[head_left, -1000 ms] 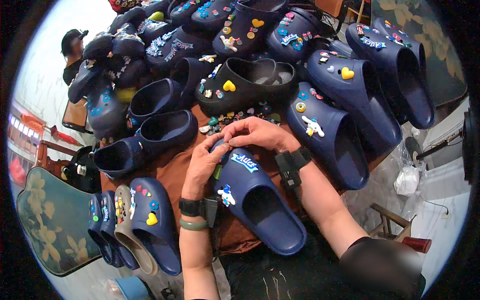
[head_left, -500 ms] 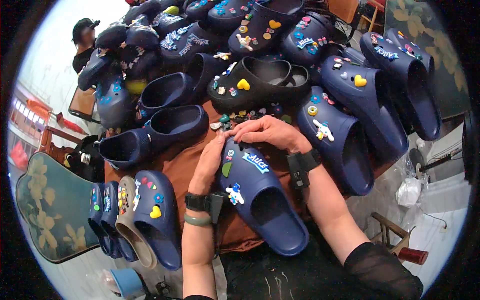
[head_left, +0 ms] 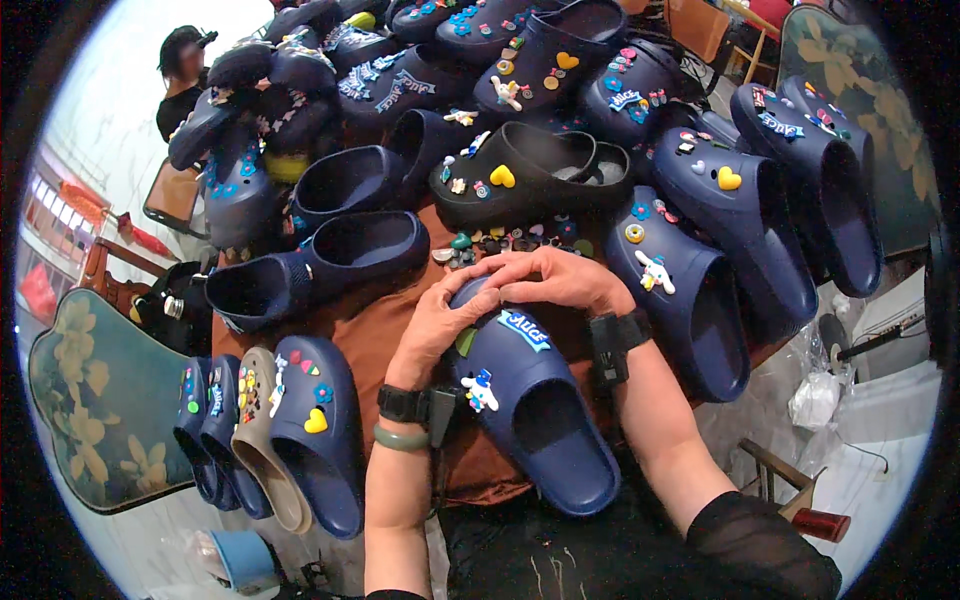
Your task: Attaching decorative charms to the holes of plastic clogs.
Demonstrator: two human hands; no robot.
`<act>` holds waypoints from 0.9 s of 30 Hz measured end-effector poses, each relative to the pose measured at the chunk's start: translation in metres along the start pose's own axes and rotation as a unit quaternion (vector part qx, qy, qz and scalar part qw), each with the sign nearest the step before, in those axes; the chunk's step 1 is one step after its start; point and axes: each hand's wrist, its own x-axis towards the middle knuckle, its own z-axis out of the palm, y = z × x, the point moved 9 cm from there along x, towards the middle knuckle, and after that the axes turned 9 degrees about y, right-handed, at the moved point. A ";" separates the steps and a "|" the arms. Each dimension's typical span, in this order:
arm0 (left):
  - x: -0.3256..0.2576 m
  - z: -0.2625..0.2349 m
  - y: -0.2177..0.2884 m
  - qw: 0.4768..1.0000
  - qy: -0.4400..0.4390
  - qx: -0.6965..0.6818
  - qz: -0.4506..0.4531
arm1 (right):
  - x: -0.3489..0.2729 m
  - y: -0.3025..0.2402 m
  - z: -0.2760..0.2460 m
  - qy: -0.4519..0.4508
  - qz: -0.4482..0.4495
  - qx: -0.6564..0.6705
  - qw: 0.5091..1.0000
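While both hands [head_left: 500,300] press, charms [head_left: 480,390] fill clog [head_left: 530,400].

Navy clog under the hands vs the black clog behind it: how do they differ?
The navy clog is dark blue; the black clog is black. The navy clog lies lengthwise, toe away from the person, while the black clog lies crosswise. Both hands, left hand and right hand, rest on the navy clog's toe; nothing touches the black clog. Both clogs carry small coloured charms and sit on the brown cloth.
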 end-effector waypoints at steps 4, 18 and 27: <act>-0.002 0.004 0.005 0.999 0.002 -0.018 -0.048 | 0.001 0.016 -0.003 0.024 0.053 0.075 0.995; 0.012 -0.004 -0.022 0.998 0.043 0.048 -0.009 | 0.002 0.009 0.005 -0.023 0.007 0.039 0.999; 0.010 -0.004 -0.025 0.998 -0.013 0.062 0.003 | 0.001 0.007 0.005 0.005 0.095 0.052 0.994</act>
